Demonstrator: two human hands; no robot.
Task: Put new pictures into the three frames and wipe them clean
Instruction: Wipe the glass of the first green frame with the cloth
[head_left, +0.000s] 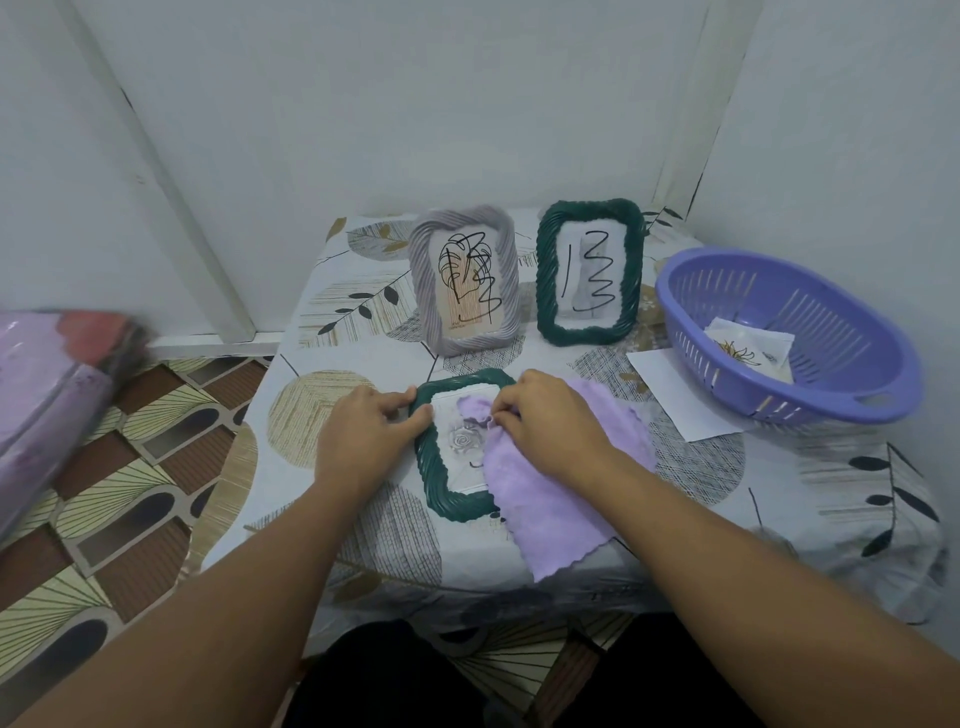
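A dark green frame (441, 499) lies flat on the table in front of me, with a rose picture behind its glass. My left hand (363, 436) grips its upper left edge. My right hand (550, 421) pinches a lilac cloth (550, 509) bunched on the glass; the cloth covers the frame's right side. Behind stand two upright frames with black scribbles on their glass: a grey frame (465, 278) on the left and a second dark green frame (589, 273) on the right.
A purple plastic basket (769, 291) holding picture cards sits at the right, and a white sheet (675, 395) lies beside it. The small table has a leaf-patterned cloth (322, 415). A pink bundle (47, 395) rests at the far left above the patterned floor.
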